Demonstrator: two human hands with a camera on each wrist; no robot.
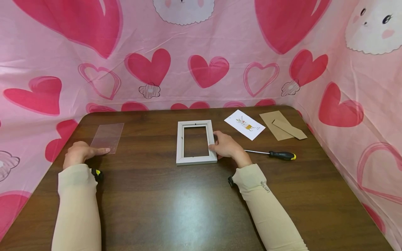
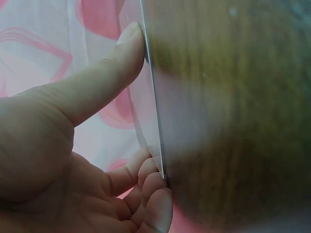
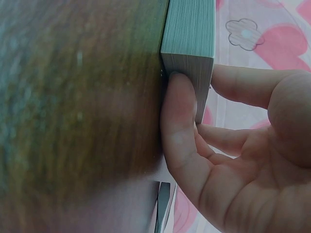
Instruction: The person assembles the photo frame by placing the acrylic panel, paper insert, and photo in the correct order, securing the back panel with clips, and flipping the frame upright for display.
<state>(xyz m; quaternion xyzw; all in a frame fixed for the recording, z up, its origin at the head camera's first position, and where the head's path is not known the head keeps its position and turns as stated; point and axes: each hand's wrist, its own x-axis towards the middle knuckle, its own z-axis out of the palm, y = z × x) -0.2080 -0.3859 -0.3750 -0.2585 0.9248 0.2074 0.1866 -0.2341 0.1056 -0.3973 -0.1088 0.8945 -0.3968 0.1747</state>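
Observation:
My left hand [image 1: 77, 152] is at the near end of a clear rectangular sheet [image 1: 108, 136] on the left of the table. Its thumb lies on the near right corner; in the left wrist view the curled fingers meet the opposite end of the sheet's edge [image 2: 154, 107]. At the middle, a white picture frame [image 1: 180, 143] lies with its opening showing bare wood. My right hand [image 1: 228, 144] grips the frame's right side, thumb on top. The right wrist view shows a finger bent against the side of the frame [image 3: 189, 29].
Right of the frame lie a white card [image 1: 245, 124] with a printed picture and a brown backing board [image 1: 271, 116] with a stand leg [image 1: 289, 129] across it. A black and yellow screwdriver [image 1: 282, 155] is just beyond my right wrist. Heart-patterned cloth [image 1: 176, 42] hangs around the table.

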